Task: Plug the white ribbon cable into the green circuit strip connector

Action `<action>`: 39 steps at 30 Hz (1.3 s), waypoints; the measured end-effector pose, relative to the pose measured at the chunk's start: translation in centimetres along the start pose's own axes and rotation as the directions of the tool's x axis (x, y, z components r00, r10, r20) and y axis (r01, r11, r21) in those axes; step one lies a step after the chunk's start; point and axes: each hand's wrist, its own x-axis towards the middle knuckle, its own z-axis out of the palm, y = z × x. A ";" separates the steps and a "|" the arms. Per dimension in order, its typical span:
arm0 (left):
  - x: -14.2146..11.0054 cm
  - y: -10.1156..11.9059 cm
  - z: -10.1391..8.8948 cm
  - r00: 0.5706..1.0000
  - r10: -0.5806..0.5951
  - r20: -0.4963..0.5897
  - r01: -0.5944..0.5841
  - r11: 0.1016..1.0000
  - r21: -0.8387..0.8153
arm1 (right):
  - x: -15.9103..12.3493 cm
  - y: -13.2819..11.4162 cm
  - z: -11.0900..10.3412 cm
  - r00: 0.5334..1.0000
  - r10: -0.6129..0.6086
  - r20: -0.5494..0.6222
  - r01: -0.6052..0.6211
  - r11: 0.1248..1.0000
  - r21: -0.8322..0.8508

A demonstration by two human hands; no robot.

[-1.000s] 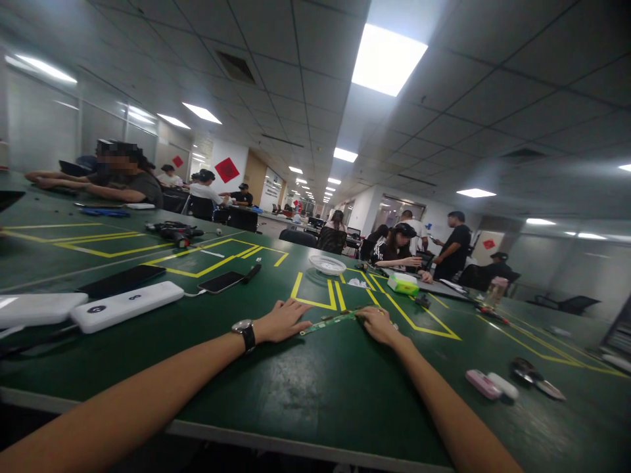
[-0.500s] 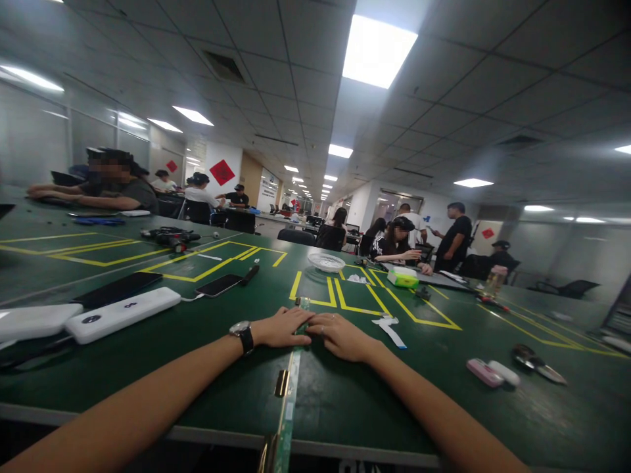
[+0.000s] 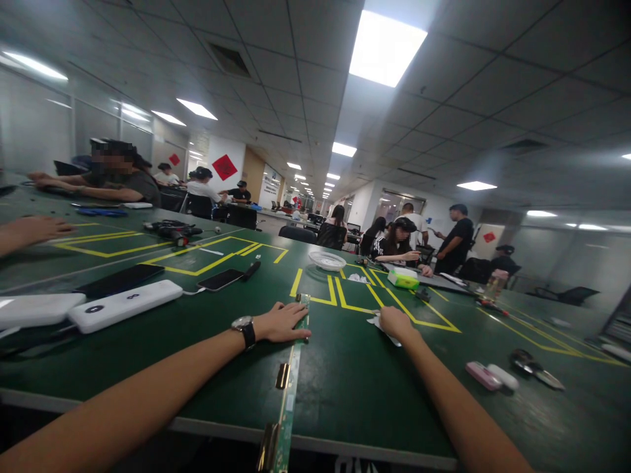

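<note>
A long narrow green circuit board lies on the green table, running from the near edge toward the yellow floor-tape marks. My left hand, with a wristwatch, rests flat on the board's far part with fingers spread. To the right, my right hand is closed over a small white flat piece lying on the table.
Two white power banks and phones lie at the left. A white basket and green box stand farther back. Pink and white small items lie at the right. Another person's hand reaches in at far left; people sit beyond.
The board was turned from lying crosswise to pointing toward me. My right hand left the board and moved right onto the white piece. Another person's hand appeared at far left.
</note>
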 end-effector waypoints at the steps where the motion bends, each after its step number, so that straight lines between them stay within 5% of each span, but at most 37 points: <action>1: 0.0 0.0 -0.1 1.000 0.001 0.010 -0.001 1.000 0.003 | -0.1 -0.8 0.1 0.999 -0.048 -0.002 0.048 0.999 0.014; 5: -0.2 0.0 -0.3 0.999 0.000 0.045 0.000 1.000 0.015 | -0.9 -4.7 0.0 0.960 -0.276 -0.048 0.279 0.957 0.082; 10: -0.2 0.3 -0.3 0.999 -0.026 0.045 0.025 1.000 0.019 | -2.7 -8.6 -0.4 0.757 -0.618 -0.212 0.650 0.746 0.146; 18: -0.1 0.3 -0.3 0.997 -0.060 0.040 0.059 0.998 0.033 | -4.0 -10.4 -1.0 0.601 -0.745 -0.289 0.799 0.572 0.187; 25: 0.0 0.3 -0.2 0.997 -0.059 0.039 0.058 0.998 0.026 | -4.5 -10.6 -1.8 0.551 -0.784 -0.286 0.834 0.503 0.227; 39: -0.1 0.4 -0.1 0.997 -0.064 0.038 0.063 0.998 0.021 | -4.8 -11.0 -1.7 0.526 -0.793 -0.307 0.848 0.461 0.263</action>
